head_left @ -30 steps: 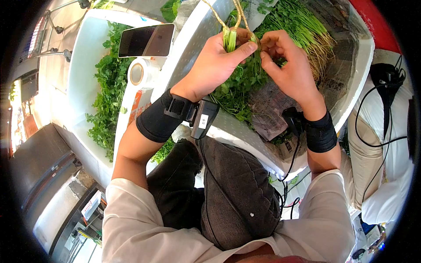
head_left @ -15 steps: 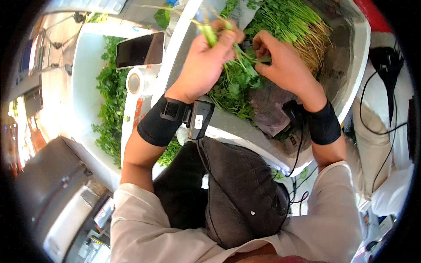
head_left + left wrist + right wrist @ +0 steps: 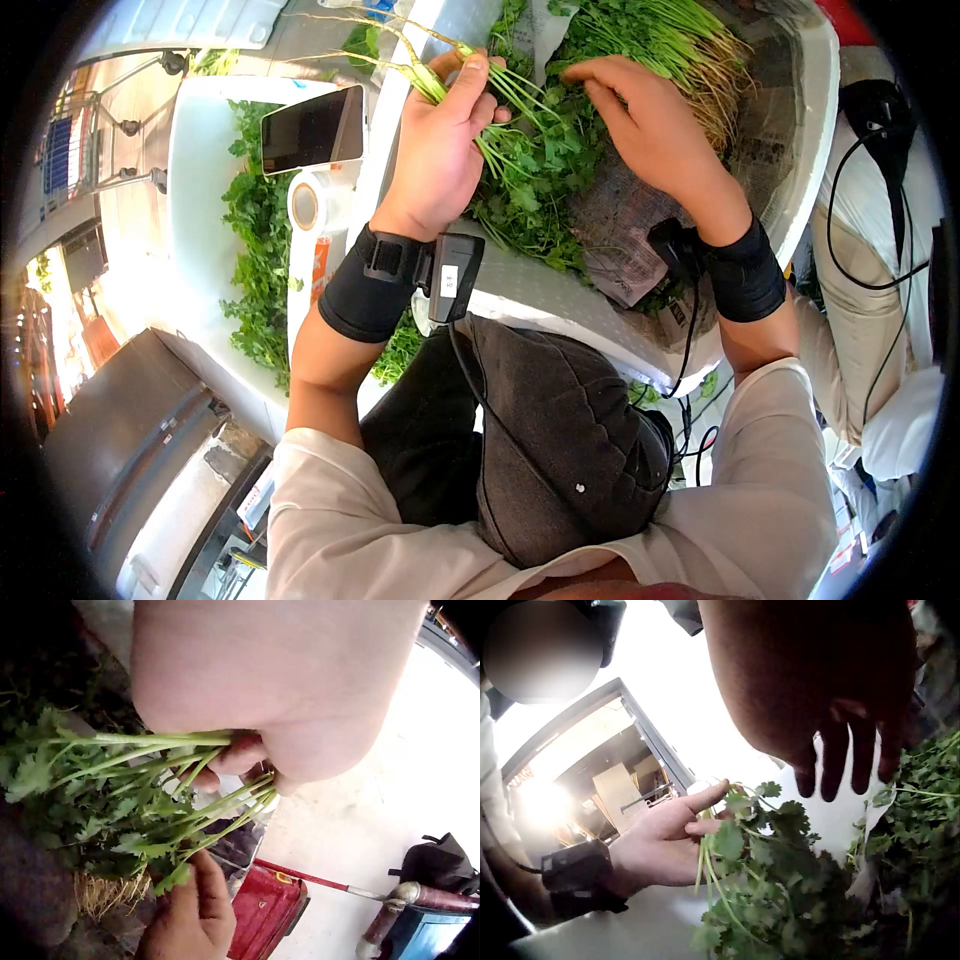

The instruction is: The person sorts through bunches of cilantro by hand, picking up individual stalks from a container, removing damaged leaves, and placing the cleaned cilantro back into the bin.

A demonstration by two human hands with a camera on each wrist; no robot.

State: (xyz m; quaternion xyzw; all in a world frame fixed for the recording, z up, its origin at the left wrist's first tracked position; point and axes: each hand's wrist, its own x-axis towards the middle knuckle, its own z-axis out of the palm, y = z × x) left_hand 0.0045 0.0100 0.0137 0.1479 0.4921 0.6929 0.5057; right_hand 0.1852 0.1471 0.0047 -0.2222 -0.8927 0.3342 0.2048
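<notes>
A person in a light shirt and dark trousers works with 2 bare hands above a white box of leafy greens. The left hand grips a small bunch of stems, thumb pressed over them, with thin pale roots pointing up and away past the thumb and leaves spilling toward the right hand. The right hand is open, its fingers extended and grasping no stems, just beside those leaves; whether a fingertip brushes them cannot be told.

Beyond the right hand, inside the box, lies a pile of greens with tan, stringy roots turned to the right. Printed paper lies below the right hand, nearer the person's lap.

To the left of the left hand, a phone rests with its dark screen up, next to a white roll. Farther left, a 2nd white box holds more leafy greens. Black bands wrap both wrists, 1 on the left and 1 on the right. The left wrist view also shows a red case past the fingers.
</notes>
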